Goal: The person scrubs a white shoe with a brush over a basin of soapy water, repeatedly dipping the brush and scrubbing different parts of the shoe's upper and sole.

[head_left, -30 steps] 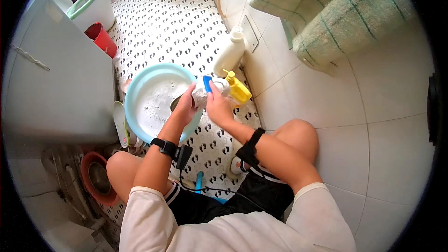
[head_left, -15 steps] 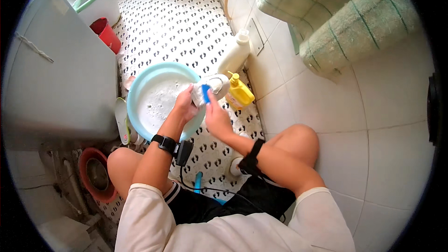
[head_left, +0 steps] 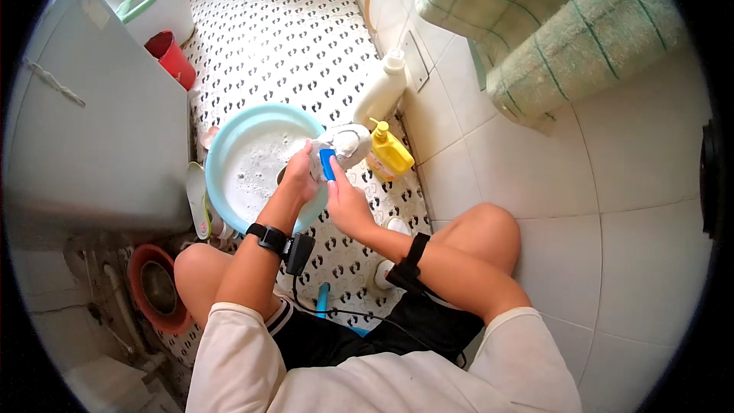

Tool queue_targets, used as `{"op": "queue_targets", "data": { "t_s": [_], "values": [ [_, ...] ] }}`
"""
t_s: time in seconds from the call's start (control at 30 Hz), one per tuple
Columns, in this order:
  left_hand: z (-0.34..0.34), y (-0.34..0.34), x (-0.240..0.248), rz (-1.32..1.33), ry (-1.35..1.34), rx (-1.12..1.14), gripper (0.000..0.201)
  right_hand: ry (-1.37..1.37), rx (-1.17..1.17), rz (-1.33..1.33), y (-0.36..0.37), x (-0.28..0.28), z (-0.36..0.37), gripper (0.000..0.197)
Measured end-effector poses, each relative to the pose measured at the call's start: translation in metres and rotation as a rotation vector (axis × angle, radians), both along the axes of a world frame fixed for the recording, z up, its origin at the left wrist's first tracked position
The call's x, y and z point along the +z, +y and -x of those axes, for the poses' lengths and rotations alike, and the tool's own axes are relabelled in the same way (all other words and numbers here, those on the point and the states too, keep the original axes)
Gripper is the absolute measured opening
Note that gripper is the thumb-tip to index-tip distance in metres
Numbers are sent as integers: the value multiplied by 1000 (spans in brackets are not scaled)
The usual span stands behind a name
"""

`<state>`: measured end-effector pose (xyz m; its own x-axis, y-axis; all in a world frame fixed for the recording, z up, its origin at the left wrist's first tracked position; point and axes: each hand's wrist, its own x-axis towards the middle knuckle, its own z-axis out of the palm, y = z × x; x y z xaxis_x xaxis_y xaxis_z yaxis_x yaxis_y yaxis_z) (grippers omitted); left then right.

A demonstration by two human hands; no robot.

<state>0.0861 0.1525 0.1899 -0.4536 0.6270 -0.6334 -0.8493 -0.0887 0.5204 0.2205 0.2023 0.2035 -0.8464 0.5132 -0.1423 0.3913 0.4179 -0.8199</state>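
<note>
Over the right rim of a light-blue basin (head_left: 216, 172), my left hand (head_left: 301, 173) grips a pale shoe (head_left: 356, 149) smeared with white foam. The shoe's toe points up and to the right. My right hand (head_left: 349, 205) is closed on a blue brush (head_left: 327, 164), which is pressed against the shoe close to my left fingers. White suds (head_left: 256, 170) lie on the water in the basin. Bristles cannot be made out from here.
A yellow pump bottle (head_left: 391, 154) and a large white jug (head_left: 382, 92) stand between basin and tiled wall. At left are a grey cabinet-like appliance (head_left: 107, 122), a red bucket (head_left: 174, 61) and a reddish-brown basin (head_left: 138, 271). A checked towel (head_left: 581, 53) hangs upper right.
My right hand and the brush have moved slightly down and left along the shoe. The shoe has shifted a little to the left with my left hand still on it.
</note>
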Motion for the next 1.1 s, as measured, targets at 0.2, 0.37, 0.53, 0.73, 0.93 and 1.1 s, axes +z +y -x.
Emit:
{"op": "queue_targets", "data": {
  "t_s": [0.2,0.37,0.53,0.73,0.93,1.1],
  "values": [
    [-4,5,-4,-94,-51,35,50,-42,-123,-197,41,0,14,51],
    [-7,3,4,100,28,-11,48,-71,-3,-248,51,8,16,53],
    [-7,3,-16,108,42,59,46,-136,-31,-219,44,8,18,47],
    [-15,7,-9,72,50,55,46,-53,-93,-356,74,2,20,53],
    [-10,4,-8,46,2,40,48,-98,22,-248,62,2,16,53],
    [-1,-6,-24,18,36,12,49,-107,-60,-5,14,-5,7,54]
  ]
}}
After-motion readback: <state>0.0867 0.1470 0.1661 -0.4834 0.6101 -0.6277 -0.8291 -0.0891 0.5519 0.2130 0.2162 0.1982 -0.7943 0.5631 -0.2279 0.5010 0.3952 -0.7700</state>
